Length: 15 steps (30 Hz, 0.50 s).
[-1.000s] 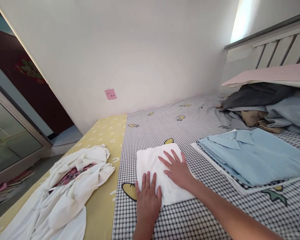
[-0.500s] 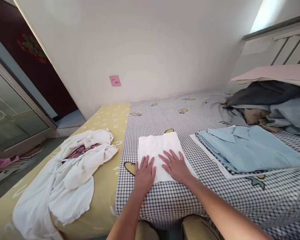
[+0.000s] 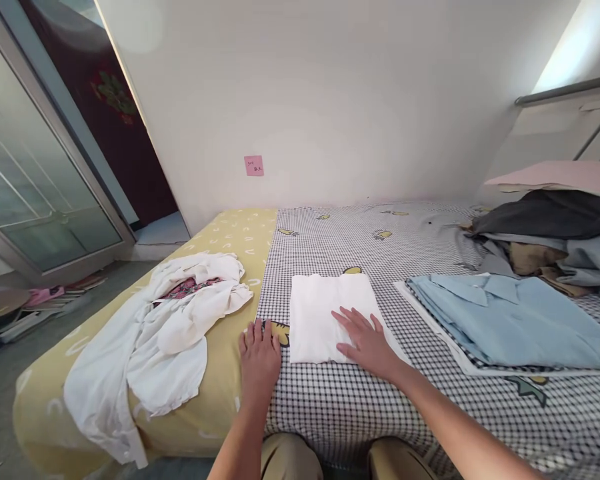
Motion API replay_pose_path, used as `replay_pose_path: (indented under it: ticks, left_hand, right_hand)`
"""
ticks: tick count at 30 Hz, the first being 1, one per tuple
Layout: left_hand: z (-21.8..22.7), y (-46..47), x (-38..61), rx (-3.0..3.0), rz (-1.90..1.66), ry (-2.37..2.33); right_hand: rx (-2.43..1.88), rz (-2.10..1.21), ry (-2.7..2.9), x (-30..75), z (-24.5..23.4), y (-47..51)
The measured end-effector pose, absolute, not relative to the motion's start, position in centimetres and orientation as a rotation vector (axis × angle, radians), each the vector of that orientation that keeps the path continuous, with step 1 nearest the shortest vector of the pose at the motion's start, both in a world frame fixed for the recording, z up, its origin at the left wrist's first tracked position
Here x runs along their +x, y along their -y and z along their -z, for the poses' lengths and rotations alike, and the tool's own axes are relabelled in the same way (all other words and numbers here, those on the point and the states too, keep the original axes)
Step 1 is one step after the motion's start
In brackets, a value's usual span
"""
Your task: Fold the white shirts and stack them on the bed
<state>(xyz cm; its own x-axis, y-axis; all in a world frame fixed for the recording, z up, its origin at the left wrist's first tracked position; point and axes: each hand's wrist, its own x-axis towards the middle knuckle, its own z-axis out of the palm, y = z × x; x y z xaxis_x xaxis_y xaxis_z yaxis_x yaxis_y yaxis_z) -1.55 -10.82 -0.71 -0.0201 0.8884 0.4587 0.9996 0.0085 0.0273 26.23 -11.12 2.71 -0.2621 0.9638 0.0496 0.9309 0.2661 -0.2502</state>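
A folded white cloth (image 3: 313, 313) lies flat on the checked bed cover, directly before me. My right hand (image 3: 367, 340) rests on its right half, fingers spread. To the cloth's left, my left hand (image 3: 260, 353) lies flat on the bed, across the line where the yellow and checked covers meet; it holds nothing. A crumpled white garment (image 3: 170, 347) with a patch of patterned red fabric (image 3: 187, 288) is spread over the yellow cover, left of my left hand. Right of the cloth sits a folded light blue shirt (image 3: 510, 320) on other folded pieces.
A heap of dark and grey clothes (image 3: 555, 217) with a pink board (image 3: 560, 175) on top is at the far right. A white wall (image 3: 355, 100) with a pink note (image 3: 253, 165) borders the bed's back. A glass door (image 3: 45, 167) stands at left.
My left hand has moved left, off the white cloth and onto the bed. My right hand stays on the cloth. The view has turned slightly left.
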Motion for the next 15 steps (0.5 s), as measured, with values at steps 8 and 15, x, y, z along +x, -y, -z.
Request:
replay_pose_path:
  ticks: [8, 15]
  left_hand:
    - [1.6, 10.5, -2.1, -1.941, 0.598, 1.948]
    - [1.9, 10.3, -2.1, -1.905, 0.595, 1.888]
  right_hand:
    - [-1.879, -0.085, 2.426, 21.8, -1.3, 14.3]
    - [-1.941, -0.107, 2.368, 21.4, -0.6, 11.9]
